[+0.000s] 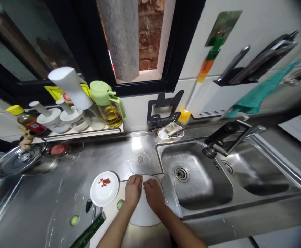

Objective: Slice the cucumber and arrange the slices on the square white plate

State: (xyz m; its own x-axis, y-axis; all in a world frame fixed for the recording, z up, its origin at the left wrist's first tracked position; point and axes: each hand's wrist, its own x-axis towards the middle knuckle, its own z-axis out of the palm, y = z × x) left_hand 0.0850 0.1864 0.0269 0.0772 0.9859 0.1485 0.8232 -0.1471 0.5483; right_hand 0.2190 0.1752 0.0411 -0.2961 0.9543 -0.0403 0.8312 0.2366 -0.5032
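Both hands meet over the far part of a large white plate (145, 214). My left hand (133, 190) has its fingers bent together, and my right hand (154, 193) is closed close beside it. A small greenish bit shows between the fingertips, mostly hidden, so its kind is unclear. The plate rests on a pale cutting board (110, 209). Just right of my right hand lies a broad metal cleaver blade (171, 198). Left of my left hand are a cut cucumber end (119, 204), a long dark-green cucumber (89, 233) and a small white plate (98, 194) with red pieces (105, 182).
Another cucumber end (74, 220) lies on the steel counter (52, 193). A double sink (196, 175) with a black faucet (221, 134) is at right. Along the back stand an oil jug (111, 110), seasoning jars (49, 120) and a sponge holder (170, 136). A pot lid (18, 160) sits far left.
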